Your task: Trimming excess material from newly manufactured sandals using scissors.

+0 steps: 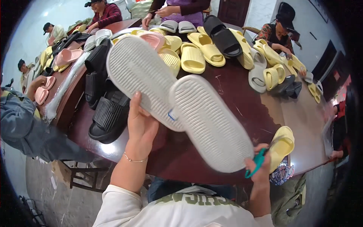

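Observation:
Two pale grey slippers are held up over the table with their ribbed soles facing me. My left hand [141, 123] is closed on the edge of the left slipper [138, 70], its thumb on the sole. The right slipper [213, 126] overlaps it near the middle, where a small blue-and-white tag [172, 115] shows. My right hand [261, 168] is closed around teal-handled scissors [257, 164], and its fingers touch the lower end of the right slipper. The scissors' blades are mostly hidden. Just beyond that hand lies a yellow slipper [282, 145].
Black slippers [109, 113] lie left on the dark red table [162, 159]. Yellow slippers [193, 58] and a black one [223, 36] line the far side. A patterned bundle [281, 174] sits at the right edge. Several people work around the tables, one [280, 32] at the far right.

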